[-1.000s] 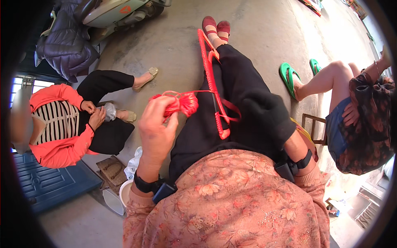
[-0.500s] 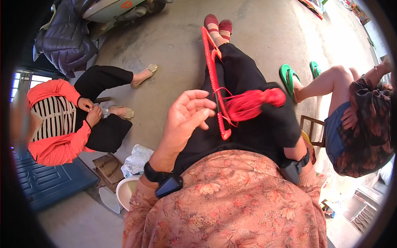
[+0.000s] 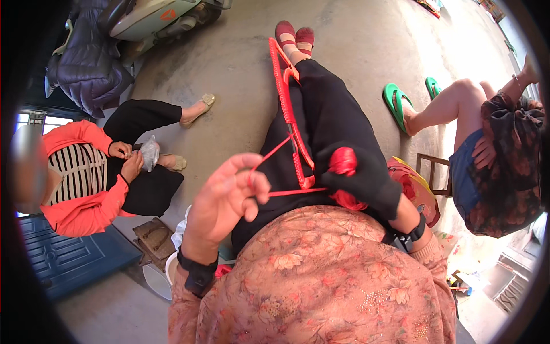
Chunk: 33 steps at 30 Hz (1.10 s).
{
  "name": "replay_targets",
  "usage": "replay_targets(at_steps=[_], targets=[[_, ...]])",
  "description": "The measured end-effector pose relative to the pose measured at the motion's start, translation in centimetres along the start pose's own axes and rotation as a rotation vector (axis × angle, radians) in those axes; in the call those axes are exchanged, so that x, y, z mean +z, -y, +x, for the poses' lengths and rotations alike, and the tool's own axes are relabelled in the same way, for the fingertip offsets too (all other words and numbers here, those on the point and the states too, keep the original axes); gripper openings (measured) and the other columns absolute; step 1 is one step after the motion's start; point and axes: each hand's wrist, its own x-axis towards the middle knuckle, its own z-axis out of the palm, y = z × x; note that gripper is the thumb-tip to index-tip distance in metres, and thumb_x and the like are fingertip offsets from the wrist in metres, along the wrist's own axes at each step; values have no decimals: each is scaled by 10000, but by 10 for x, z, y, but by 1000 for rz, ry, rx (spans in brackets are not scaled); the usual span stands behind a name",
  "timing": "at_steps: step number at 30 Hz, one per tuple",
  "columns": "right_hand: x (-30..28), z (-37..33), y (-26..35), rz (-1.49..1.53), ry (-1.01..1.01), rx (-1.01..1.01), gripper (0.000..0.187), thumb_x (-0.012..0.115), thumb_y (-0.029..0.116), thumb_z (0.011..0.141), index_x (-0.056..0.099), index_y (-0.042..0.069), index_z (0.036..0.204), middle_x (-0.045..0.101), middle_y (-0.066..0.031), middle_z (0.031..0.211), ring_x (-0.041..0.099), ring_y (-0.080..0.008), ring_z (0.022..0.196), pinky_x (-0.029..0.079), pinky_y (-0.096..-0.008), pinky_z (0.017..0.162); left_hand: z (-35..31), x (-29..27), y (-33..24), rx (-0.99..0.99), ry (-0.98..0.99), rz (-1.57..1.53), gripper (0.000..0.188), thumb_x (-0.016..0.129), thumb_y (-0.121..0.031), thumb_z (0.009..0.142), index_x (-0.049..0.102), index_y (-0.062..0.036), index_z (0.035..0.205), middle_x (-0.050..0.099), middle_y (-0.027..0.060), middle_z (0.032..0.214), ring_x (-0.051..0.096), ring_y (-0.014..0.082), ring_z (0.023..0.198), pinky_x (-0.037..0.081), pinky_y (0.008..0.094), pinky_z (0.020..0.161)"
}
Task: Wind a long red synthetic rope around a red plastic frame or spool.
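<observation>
A red clothes hanger (image 3: 285,86), its long bar wound with red cord, lies lengthwise over my black trousers. Left of its near end is my left hand (image 3: 228,192), bare, with curled fingers and a strand of red cord (image 3: 272,151) caught around them. That strand runs from the hanger to the hand, and a lower stretch goes on toward my right side. My right hand (image 3: 369,186), in a black glove, is closed around a bundle of red cord (image 3: 344,161). The bundle's top sticks up above the glove and loose strands hang below.
To the left a person in a coral jacket (image 3: 77,203) holds a small clear plastic bag (image 3: 150,153). Another person sits at right with green flip-flops (image 3: 395,106), beside a wooden stool (image 3: 433,172). A pale basin (image 3: 171,266) and brown bag (image 3: 153,238) stand at lower left.
My left hand has moved left and nearer to me, drawing the cord out into a taut loop. The right hand with the cord bundle has come lower and left.
</observation>
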Motion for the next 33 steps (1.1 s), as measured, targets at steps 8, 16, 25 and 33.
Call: replay_targets(at_steps=[8, 16, 25, 33], targets=[[24, 20, 1, -291, 410, 114, 466, 742, 257, 804, 587, 50, 1191, 669, -103, 904, 644, -255, 892, 489, -355, 826, -57, -10, 2, -237, -193, 585, 211, 540, -148, 946, 624, 45, 934, 481, -18, 543, 394, 40, 459, 294, 205, 461], [-117, 14, -50, 849, -440, 58, 461, 618, 364, 928, 540, 34, 1240, 623, -25, 895, 603, -120, 802, 501, -288, 642, -50, -39, 7, -198, 40, 193, 234, 512, -176, 975, 606, 31, 916, 543, 40, 588, 451, 69, 474, 347, 210, 467], [-48, 7, -11, -167, -211, -14, 488, 657, 183, 828, 520, 41, 1274, 626, -133, 1148, 626, -258, 1010, 487, -354, 888, 48, -13, 14, 128, 4, 452, 440, 509, -160, 958, 429, -4, 1362, 455, 169, 1373, 545, 250, 1179, 526, 331, 845], [9, 29, 7, -848, 174, -142, 419, 721, 195, 767, 599, 82, 1152, 651, -154, 972, 637, -340, 938, 511, -414, 795, 53, -22, 52, -110, -85, 790, 301, 597, -124, 939, 533, -5, 1209, 653, 50, 937, 650, 126, 769, 538, 251, 612]])
